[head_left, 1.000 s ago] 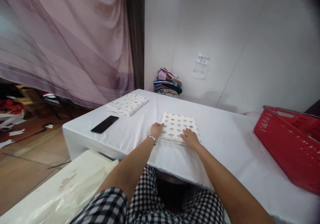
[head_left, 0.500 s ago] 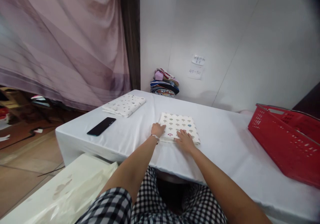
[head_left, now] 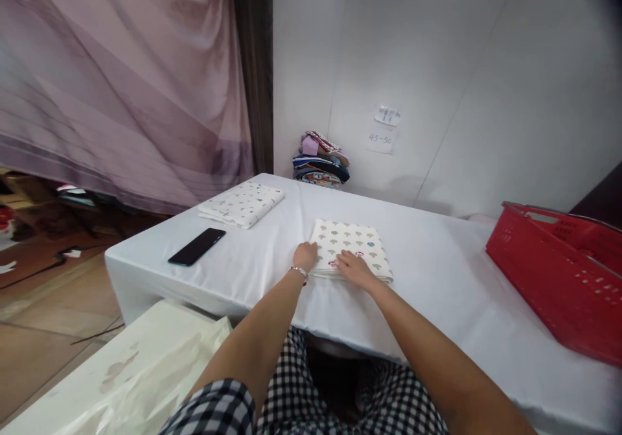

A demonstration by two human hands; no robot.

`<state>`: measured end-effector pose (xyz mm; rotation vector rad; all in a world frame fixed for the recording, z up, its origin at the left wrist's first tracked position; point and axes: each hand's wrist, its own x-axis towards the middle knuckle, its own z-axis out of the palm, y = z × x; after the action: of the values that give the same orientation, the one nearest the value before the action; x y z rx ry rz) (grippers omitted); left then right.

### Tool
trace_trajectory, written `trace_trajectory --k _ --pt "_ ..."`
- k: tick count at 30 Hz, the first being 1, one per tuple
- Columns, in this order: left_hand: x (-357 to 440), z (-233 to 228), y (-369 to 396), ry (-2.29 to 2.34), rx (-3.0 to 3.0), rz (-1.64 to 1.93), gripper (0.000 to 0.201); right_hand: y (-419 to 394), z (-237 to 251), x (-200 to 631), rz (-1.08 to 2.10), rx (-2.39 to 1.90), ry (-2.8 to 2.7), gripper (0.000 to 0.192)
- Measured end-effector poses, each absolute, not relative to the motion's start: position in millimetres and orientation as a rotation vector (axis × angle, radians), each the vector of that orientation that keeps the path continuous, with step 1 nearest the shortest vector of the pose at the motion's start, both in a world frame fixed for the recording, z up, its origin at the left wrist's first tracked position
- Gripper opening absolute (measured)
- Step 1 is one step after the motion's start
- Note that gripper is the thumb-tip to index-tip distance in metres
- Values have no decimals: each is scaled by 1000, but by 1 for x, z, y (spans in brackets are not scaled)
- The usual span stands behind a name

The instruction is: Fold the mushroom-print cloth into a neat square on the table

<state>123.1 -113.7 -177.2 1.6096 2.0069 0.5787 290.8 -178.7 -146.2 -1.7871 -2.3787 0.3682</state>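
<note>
A white folded cloth (head_left: 347,235) printed with grey mushrooms and a few red and teal ones lies flat in front of me on the table. At its left edge is my left hand (head_left: 305,256), with a bracelet on the wrist and the fingers curled closed on the edge. My right hand (head_left: 354,268) rests palm down on the cloth's near part, its fingers stretched out and holding nothing. A second white folded cloth (head_left: 243,204) with small dark prints lies farther left, apart from both hands.
A dark phone (head_left: 197,247) lies left on the white-covered table (head_left: 432,279). The red plastic basket (head_left: 549,273) stands at the right. Folded fabrics (head_left: 321,161) are stacked beyond the far edge, by the wall. Plastic sheeting (head_left: 160,376) covers part of a lower surface at my left.
My right hand has shifted slightly left over the cloth, uncovering a red mushroom print. My left hand stays at the left edge, its fingers now more curled. The view has shifted slightly.
</note>
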Motion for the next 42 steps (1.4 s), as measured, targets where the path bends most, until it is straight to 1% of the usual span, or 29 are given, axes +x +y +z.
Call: trace_trajectory --k 4,8,10,14,16,19,21,24,28,30,32,35,37,39,42 --pt "123 -173 -113 1979 1589 574 44 -160 -148 295 343 -1949 -2282 42" --pt "127 -166 -106 1960 1550 564 61 -154 -157 289 340 -1943 -2326 43" --pt "129 -166 -103 1962 1544 568 58 -154 -161 285 349 -1857 -2374 43" --pt "127 -172 -101 1960 1537 586 42 -146 -160 288 456 -1746 -2414 46" --pt "125 -175 -100 1951 1530 584 40 -138 -158 295 418 -1811 -2339 49" --pt "120 -179 -98 1940 1528 581 39 -123 -157 302 309 -2065 -2136 53" --pt "118 -180 -97 1942 1527 583 39 -115 -161 296 282 -2138 -2095 55" --pt "117 -182 -96 1952 1535 595 38 -106 -168 270 267 -2000 -2212 55" --pt "116 -186 -96 1966 1560 627 35 -95 -174 236 311 -1686 -2409 44" --pt "115 -187 -97 1969 1568 643 35 -88 -173 234 328 -1587 -2434 43" --pt "114 -187 -99 1962 1576 658 35 -79 -170 243 275 -1658 -2345 46" --pt "112 -187 -101 1946 1584 678 35 -68 -168 260 172 -1952 -2120 48" --pt "112 -186 -102 1945 1585 692 35 -63 -169 263 167 -2074 -2057 48" --pt "113 -187 -104 1948 1591 713 35 -59 -172 255 174 -2060 -2104 47" --pt "115 -190 -105 1959 1607 760 35 -53 -175 233 177 -1928 -2215 45"
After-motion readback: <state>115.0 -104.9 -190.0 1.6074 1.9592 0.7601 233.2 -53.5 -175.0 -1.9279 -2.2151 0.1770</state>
